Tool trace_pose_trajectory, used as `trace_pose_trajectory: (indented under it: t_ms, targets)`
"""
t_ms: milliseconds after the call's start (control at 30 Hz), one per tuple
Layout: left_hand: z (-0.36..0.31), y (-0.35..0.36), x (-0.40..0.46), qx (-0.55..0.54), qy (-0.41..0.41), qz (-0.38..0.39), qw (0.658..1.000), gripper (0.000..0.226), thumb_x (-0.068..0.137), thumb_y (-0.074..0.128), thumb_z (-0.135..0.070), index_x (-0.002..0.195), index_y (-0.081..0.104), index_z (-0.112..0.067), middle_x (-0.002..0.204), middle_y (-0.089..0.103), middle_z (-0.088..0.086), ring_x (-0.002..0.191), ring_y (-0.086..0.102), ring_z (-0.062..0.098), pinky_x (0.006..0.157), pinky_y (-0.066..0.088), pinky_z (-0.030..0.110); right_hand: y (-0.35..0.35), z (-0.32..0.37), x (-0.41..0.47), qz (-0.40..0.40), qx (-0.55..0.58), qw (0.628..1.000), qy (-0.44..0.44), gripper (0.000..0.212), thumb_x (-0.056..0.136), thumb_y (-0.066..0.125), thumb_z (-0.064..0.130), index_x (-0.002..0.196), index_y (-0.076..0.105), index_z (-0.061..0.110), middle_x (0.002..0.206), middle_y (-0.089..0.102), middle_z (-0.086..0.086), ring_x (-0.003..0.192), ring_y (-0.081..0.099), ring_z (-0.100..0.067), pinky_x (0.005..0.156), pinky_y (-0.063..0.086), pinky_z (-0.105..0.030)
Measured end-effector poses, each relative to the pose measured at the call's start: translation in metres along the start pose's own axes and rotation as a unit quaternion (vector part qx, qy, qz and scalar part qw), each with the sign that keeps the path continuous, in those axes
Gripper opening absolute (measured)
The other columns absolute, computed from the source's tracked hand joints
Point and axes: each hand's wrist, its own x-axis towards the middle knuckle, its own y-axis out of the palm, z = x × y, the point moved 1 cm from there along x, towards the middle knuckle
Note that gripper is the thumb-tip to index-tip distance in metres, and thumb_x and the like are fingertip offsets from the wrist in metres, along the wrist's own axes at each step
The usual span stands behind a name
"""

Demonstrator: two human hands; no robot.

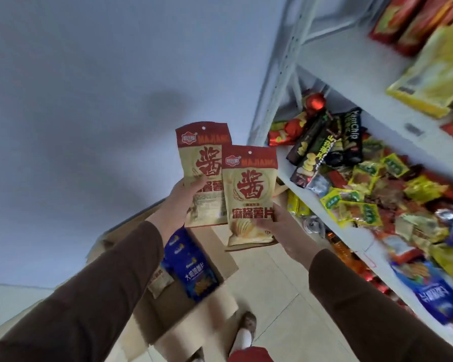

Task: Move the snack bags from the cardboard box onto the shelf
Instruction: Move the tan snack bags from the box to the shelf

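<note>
Snack bags: two matching red-and-tan ones are up in the air, between the cardboard box (194,304) and the shelf (351,210). Left hand (186,202) grips the rear bag (204,163) by its lower edge, right hand (280,223) grips the front bag (249,189) the same way; the bags overlap. Risk: the shelf is already heaped with packets, so a bag dropped on the pile could slide off the front edge. Count: 2 bags held, at least 1 blue bag (194,273) in the box, 1 box.

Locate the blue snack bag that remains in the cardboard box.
In the head view, the blue snack bag lies lower centre-left in the open cardboard box on the floor, beneath the left hand and left of the shelf.
</note>
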Motion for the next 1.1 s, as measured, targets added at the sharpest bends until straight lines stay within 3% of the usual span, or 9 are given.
trace_pose_trajectory:
  t_ms: [200, 333, 400, 567, 633, 733, 900, 1033, 1100]
  targets:
    - [-0.059, 0.169, -0.010, 0.059, 0.063, 0.112, 0.990, 0.022, 0.096, 0.065, -0.026, 0.113, 0.066, -0.012, 0.101, 0.078, 0.006, 0.093, 0.076, 0.024, 0.074, 0.058, 0.037, -0.149, 0.027, -0.089, -0.170, 0.038, 0.984, -0.046, 0.025, 0.091, 0.073, 0.007, 0.111, 0.068, 0.022, 0.097, 0.079, 0.007, 0.092, 0.075, -0.013, 0.078, 0.059, -0.022]
    - [-0.075, 0.297, -0.010, 0.083, 0.111, 0.165, 0.976, 0.028, 0.092, 0.071, -0.019, 0.119, 0.065, -0.016, 0.106, 0.077, 0.003, 0.093, 0.075, 0.015, 0.077, 0.057, 0.034, -0.252, 0.023, -0.137, -0.248, 0.047, 0.965, -0.069, 0.027, 0.090, 0.076, 0.016, 0.117, 0.069, 0.019, 0.106, 0.079, 0.004, 0.098, 0.076, -0.018, 0.094, 0.059, -0.038]
    - [-0.080, 0.362, -0.012, 0.079, 0.130, 0.180, 0.972, 0.025, 0.091, 0.071, -0.013, 0.115, 0.066, -0.017, 0.101, 0.078, -0.001, 0.086, 0.076, 0.010, 0.074, 0.055, 0.032, -0.302, 0.019, -0.161, -0.279, 0.048, 0.956, -0.081, 0.029, 0.091, 0.076, 0.019, 0.119, 0.068, 0.020, 0.106, 0.079, 0.005, 0.098, 0.075, -0.017, 0.094, 0.059, -0.039]
    - [-0.084, 0.505, -0.005, 0.095, 0.133, 0.224, 0.961, 0.023, 0.088, 0.075, -0.029, 0.110, 0.068, -0.025, 0.111, 0.076, -0.002, 0.111, 0.068, 0.024, 0.104, 0.045, 0.055, -0.418, 0.004, -0.215, -0.347, 0.053, 0.931, -0.098, 0.025, 0.093, 0.073, 0.017, 0.117, 0.068, 0.019, 0.105, 0.079, 0.001, 0.097, 0.076, -0.022, 0.088, 0.061, -0.036]
    - [-0.087, 0.555, -0.004, 0.113, 0.131, 0.231, 0.958, 0.019, 0.088, 0.073, -0.040, 0.103, 0.069, -0.030, 0.111, 0.075, -0.006, 0.113, 0.064, 0.020, 0.108, 0.041, 0.055, -0.459, -0.002, -0.230, -0.370, 0.071, 0.921, -0.098, 0.024, 0.094, 0.072, 0.013, 0.118, 0.067, 0.016, 0.104, 0.080, -0.002, 0.095, 0.077, -0.024, 0.079, 0.062, -0.031]
    - [-0.088, 0.624, -0.001, 0.121, 0.127, 0.268, 0.948, 0.015, 0.095, 0.067, -0.033, 0.108, 0.065, -0.025, 0.105, 0.074, -0.007, 0.098, 0.067, 0.012, 0.094, 0.050, 0.048, -0.507, -0.008, -0.245, -0.398, 0.105, 0.906, -0.103, 0.021, 0.095, 0.070, 0.010, 0.115, 0.067, 0.016, 0.101, 0.080, -0.001, 0.089, 0.078, -0.021, 0.070, 0.061, -0.026]
    - [-0.087, 0.718, 0.030, 0.156, 0.125, 0.308, 0.930, 0.019, 0.096, 0.067, -0.030, 0.109, 0.069, -0.016, 0.108, 0.077, 0.001, 0.105, 0.071, 0.022, 0.100, 0.049, 0.048, -0.575, -0.023, -0.243, -0.452, 0.166, 0.871, -0.097, 0.021, 0.093, 0.071, 0.010, 0.113, 0.068, 0.015, 0.103, 0.080, -0.005, 0.093, 0.077, -0.027, 0.083, 0.061, -0.040]
    - [-0.089, 0.796, 0.061, 0.174, 0.121, 0.342, 0.915, 0.012, 0.098, 0.064, -0.022, 0.109, 0.067, -0.018, 0.106, 0.076, 0.001, 0.095, 0.071, 0.016, 0.073, 0.051, 0.031, -0.620, -0.024, -0.231, -0.486, 0.191, 0.847, -0.098, 0.020, 0.094, 0.069, 0.009, 0.114, 0.068, 0.014, 0.099, 0.081, -0.002, 0.089, 0.078, -0.023, 0.077, 0.061, -0.035]
    - [-0.091, 0.830, 0.078, 0.172, 0.116, 0.347, 0.915, 0.013, 0.098, 0.064, -0.019, 0.110, 0.068, -0.018, 0.106, 0.076, 0.003, 0.095, 0.072, 0.018, 0.076, 0.055, 0.033, -0.640, -0.021, -0.226, -0.499, 0.199, 0.838, -0.101, 0.023, 0.095, 0.069, 0.009, 0.117, 0.068, 0.011, 0.105, 0.080, -0.006, 0.093, 0.077, -0.026, 0.082, 0.061, -0.040]
